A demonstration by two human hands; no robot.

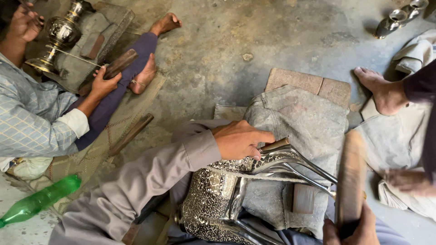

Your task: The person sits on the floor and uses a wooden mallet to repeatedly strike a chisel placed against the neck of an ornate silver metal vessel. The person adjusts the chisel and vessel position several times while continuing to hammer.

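Observation:
My left hand (240,139) presses a short metal punch (275,145) against the curved spout of an engraved silver vessel (218,199) lying across my lap. Its fingers are wrapped around the punch, the forefinger stretched along it. My right hand (352,229), at the bottom edge, grips a wooden mallet (350,174) that is raised upright and blurred, to the right of the spout (295,162). A grey cloth pad (309,122) lies under the vessel's spout.
At the left a co-worker in a checked shirt sits holding a wooden stick (113,68) beside a tall silver vase (61,34). A green plastic bottle (41,199) lies bottom left. Another person's bare foot (381,90) rests at right. Small metal pots (399,18) stand top right.

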